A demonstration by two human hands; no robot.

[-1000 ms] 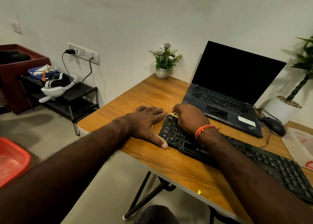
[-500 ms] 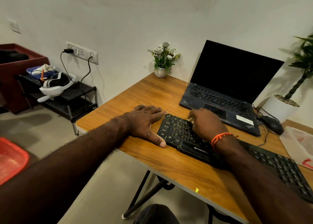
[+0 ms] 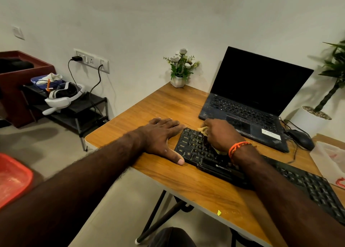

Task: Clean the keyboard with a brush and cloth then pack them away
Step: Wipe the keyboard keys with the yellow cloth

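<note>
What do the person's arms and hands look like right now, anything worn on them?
Both forearms are bare, with no sleeves in view and no gloves. The right hand has an orange thread band wrapped around its wrist. The left hand shows no ring, watch or band.

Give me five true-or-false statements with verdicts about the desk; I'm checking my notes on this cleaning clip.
1. The right hand presses a yellow cloth onto the black external keyboard. True.
2. The left hand grips a brush. False: it lies flat on the wooden desk, beside the keyboard.
3. The dark laptop stands open, screen dark. True.
4. The small white flower pot sits on the laptop. False: it sits on the desk's far corner.
5. An orange band circles the left wrist. False: the right wrist.
</note>
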